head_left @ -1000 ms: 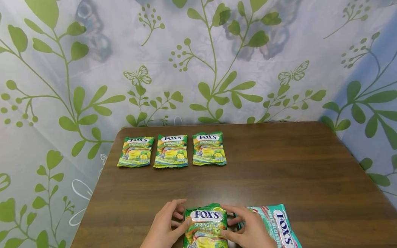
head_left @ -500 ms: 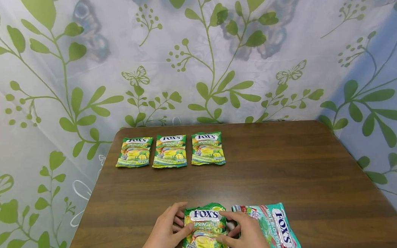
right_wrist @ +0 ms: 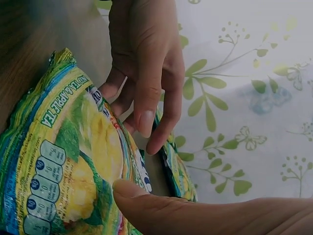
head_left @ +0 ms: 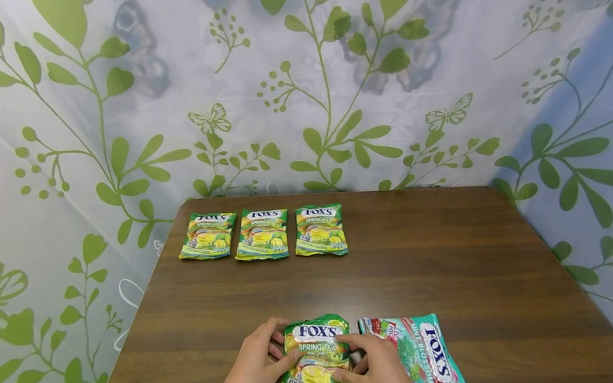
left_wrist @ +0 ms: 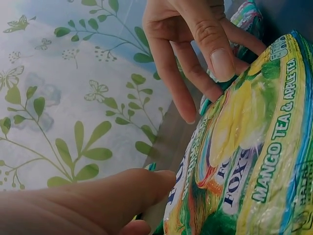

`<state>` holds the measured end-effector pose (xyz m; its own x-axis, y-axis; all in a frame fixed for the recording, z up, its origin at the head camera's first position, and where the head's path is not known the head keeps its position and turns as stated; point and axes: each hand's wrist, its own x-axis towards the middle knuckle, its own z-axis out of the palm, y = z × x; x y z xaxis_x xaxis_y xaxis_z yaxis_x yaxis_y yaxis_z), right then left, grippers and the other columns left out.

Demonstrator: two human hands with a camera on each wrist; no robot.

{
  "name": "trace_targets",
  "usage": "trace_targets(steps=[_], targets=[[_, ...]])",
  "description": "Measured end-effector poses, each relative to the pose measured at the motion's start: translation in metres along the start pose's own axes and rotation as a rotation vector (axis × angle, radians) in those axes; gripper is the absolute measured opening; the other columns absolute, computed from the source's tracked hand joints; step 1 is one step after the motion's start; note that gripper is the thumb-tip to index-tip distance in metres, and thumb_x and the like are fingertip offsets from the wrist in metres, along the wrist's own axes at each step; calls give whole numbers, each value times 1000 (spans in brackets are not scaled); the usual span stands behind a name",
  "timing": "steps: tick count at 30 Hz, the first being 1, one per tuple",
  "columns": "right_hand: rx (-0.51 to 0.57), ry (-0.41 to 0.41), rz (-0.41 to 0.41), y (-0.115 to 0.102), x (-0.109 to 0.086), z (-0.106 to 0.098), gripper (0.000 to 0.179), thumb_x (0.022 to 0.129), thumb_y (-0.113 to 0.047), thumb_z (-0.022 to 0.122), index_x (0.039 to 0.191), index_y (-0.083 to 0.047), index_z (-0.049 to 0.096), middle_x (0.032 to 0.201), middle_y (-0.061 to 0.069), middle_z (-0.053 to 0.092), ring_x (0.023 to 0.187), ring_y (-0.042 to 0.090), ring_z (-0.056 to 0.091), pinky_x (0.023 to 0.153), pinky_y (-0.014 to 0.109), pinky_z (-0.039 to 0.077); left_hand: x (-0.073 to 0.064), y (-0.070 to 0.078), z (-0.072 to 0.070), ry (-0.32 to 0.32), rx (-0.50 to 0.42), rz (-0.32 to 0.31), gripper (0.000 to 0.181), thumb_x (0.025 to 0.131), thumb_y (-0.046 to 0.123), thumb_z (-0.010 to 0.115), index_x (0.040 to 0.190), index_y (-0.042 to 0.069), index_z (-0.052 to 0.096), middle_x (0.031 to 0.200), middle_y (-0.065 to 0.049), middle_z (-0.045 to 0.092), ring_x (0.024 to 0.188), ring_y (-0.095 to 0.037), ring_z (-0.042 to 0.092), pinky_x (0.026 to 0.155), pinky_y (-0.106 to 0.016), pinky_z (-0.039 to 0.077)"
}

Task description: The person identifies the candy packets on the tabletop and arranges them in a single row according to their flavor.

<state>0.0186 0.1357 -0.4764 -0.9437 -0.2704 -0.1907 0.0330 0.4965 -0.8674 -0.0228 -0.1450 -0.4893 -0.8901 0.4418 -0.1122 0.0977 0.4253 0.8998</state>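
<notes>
A green-and-yellow Fox's Spring Tea candy bag (head_left: 316, 355) lies face up at the near edge of the table, its lower end cut off in the head view. My left hand (head_left: 261, 358) holds its left side, thumb over the front and fingers curled along the edge. On the opposite side, my right hand (head_left: 375, 363) holds it likewise, thumb low on the front and index finger near the logo. In the left wrist view the printed face of the candy bag (left_wrist: 244, 147) shows close up between both hands. Just right of my right hand lies a teal Mint Blossom candy bag (head_left: 418, 348), turned sideways.
Three smaller Spring Tea candy bags, left (head_left: 208, 237), middle (head_left: 262, 235) and right (head_left: 320, 230), lie in a row along the far left of the brown wooden table (head_left: 447, 253). A curtain (head_left: 300, 86) with green leaves and butterflies hangs behind.
Both hands have slid slightly toward the near edge along the bag's sides. The right index finger has moved down from the bag's top corner, and more of the teal bag shows.
</notes>
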Motion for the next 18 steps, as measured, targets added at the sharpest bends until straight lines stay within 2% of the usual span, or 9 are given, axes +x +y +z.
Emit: trace_targets(steps=[6, 13, 18], targets=[[40, -33, -4, 5, -1, 0, 56, 93, -23, 91, 141, -1, 71, 119, 13, 67, 74, 15, 68, 67, 34, 58, -1, -2, 5, 1, -3, 9, 49, 99, 24, 85, 139, 3, 64, 107, -6, 56, 83, -14, 59, 67, -27, 57], [26, -23, -6, 11, -1, 6, 60, 92, -21, 92, 141, 5, 69, 109, 7, 58, 76, 14, 65, 69, 34, 57, 0, -5, 10, 8, -26, 1, 49, 96, 21, 89, 135, 4, 65, 105, -6, 51, 82, -15, 55, 64, -26, 57], [9, 2, -15, 13, -1, 11, 64, 89, -21, 95, 141, 5, 69, 119, 11, 59, 78, 11, 62, 67, 31, 56, 0, -6, 10, 17, -22, 2, 49, 96, 23, 89, 135, 6, 66, 105, -6, 51, 81, -14, 54, 65, -26, 56]])
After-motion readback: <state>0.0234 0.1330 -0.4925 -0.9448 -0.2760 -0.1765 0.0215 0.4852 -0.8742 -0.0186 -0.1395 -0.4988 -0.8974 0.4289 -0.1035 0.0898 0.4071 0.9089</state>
